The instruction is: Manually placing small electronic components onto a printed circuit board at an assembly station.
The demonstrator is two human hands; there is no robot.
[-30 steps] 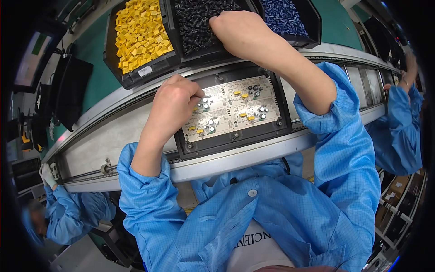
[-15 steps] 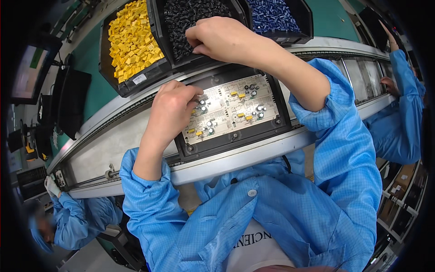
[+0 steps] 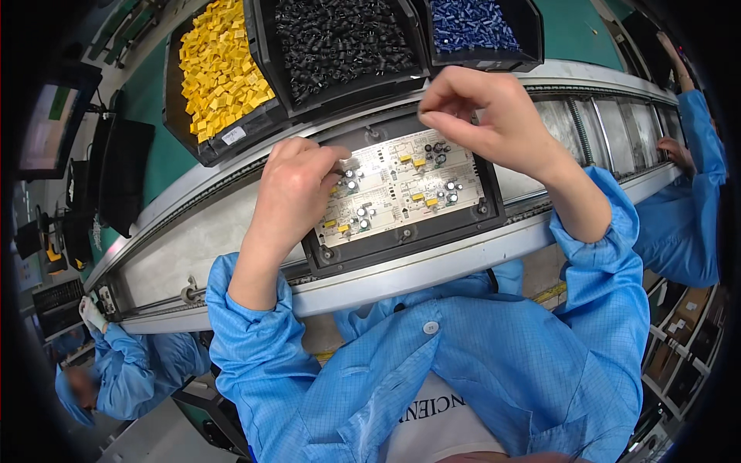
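A pale printed circuit board (image 3: 394, 179) lies in a black carrier frame (image 3: 370, 251). Yellow block-shaped parts (image 3: 418, 197), dark and silvery cylindrical capacitors (image 3: 451, 186) and other small parts stand on it. Over the board's upper left, my left hand (image 3: 295, 185) is closed with its fingers curled; what they hold, if anything, is hidden. My right hand (image 3: 498, 123) hovers above the carrier's far right, thumb and fingertips pinched together. Something tiny and dark may show at the fingertips, too small to name.
Beyond the metal conveyor rail (image 3: 432, 266) stand black bins of yellow blocks (image 3: 220, 69), black parts (image 3: 340, 46) and blue parts (image 3: 472, 27). A monitor (image 3: 54, 119) is at far left. Co-workers in blue sit at left (image 3: 150, 363) and right (image 3: 679, 231).
My right hand has left the bin of black parts and come back toward me and right, over the carrier's far edge, still pinched. My left hand has stayed nearly in place.
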